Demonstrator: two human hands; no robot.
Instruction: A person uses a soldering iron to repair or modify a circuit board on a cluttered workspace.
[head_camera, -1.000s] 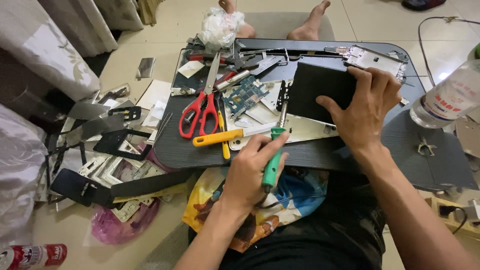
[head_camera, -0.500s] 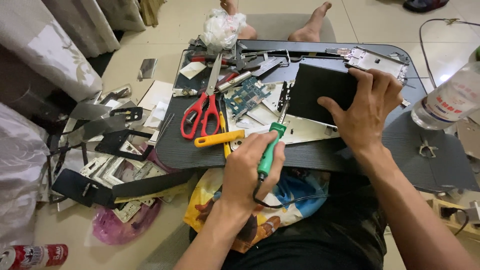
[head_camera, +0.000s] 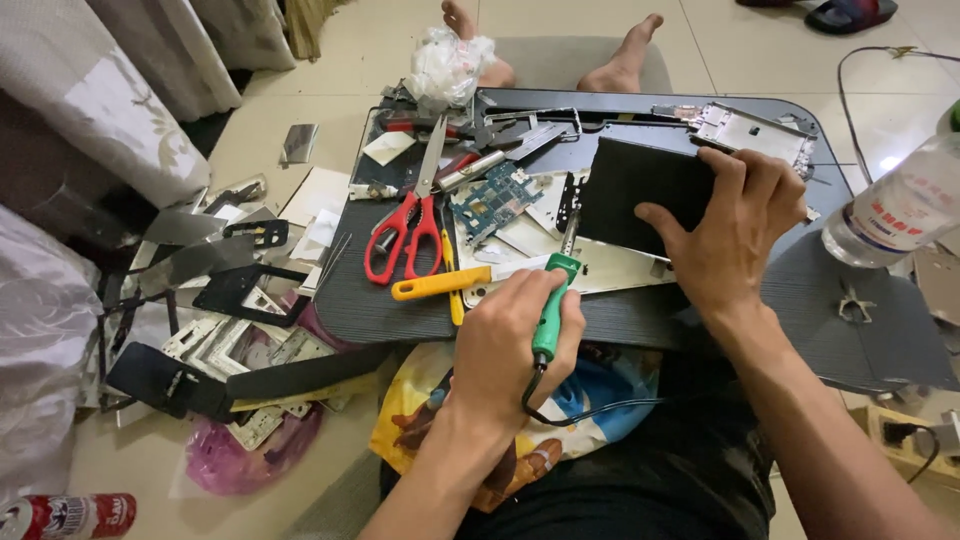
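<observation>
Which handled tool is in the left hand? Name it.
The green-handled soldering iron, gripped by the left hand. The red scissors and the yellow-handled tool lie loose on the tray.

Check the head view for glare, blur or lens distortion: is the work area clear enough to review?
Head view: sharp and evenly lit around the left hand gripping the green-handled tool and the right hand on the black panel; small glare spot on the floor tiles; soft shadows; slight wide-angle bending at the edges.
</observation>
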